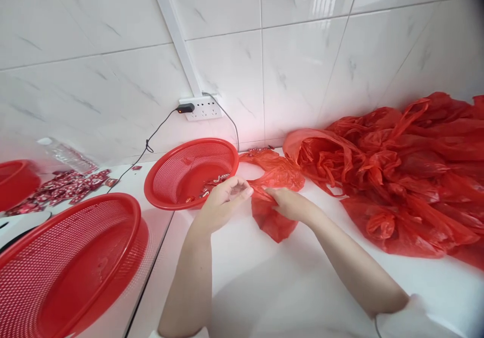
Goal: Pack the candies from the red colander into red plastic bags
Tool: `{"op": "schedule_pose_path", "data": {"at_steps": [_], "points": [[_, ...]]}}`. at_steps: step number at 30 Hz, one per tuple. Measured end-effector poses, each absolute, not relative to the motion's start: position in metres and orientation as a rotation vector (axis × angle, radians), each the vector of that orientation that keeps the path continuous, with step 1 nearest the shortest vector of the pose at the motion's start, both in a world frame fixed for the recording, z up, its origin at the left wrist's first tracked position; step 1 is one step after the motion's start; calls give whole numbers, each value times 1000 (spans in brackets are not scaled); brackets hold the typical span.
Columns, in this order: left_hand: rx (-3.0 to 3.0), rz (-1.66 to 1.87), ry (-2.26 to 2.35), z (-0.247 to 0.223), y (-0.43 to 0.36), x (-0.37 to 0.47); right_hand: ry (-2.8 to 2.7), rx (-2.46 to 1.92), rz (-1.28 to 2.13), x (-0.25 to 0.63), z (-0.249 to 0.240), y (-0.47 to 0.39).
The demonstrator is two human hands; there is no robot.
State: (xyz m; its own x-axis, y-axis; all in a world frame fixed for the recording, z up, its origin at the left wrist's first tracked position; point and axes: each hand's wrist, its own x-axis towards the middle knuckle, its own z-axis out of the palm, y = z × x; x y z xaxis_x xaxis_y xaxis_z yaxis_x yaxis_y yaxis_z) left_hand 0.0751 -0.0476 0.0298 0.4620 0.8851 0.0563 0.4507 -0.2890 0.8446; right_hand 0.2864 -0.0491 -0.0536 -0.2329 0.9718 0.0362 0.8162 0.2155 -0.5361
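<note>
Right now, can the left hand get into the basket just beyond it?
Probably yes: the left hand is close to the red basket, whose open top looks unblocked; nothing visible stands between them.

No text, brand, number or sign can be read for certain. The heap of small red packets (66,189) at the far left bears pale printed marks, too small and blurred to make out as letters or figures. The same goes for the small pieces (204,192) lying in the middle red basket (164,177), and for the patterned red bits (260,149) at the foot of the tiled wall (302,76).
</note>
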Motion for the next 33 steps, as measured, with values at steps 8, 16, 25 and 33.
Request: {"op": "schedule_pose_path", "data": {"at_steps": [8, 16, 25, 33], "points": [[2161, 439, 999, 10, -50, 94, -2168, -1330, 482, 292, -13, -62], [1935, 423, 800, 4, -46, 114, -2095, -1071, 377, 290, -2, -76], [1880, 420, 954, 2, -44, 109, -2139, -1124, 347, 287, 1, -81], [1850, 587, 1113, 9, -41, 98, -2039, -1098, 460, 288, 9, -81]]}}
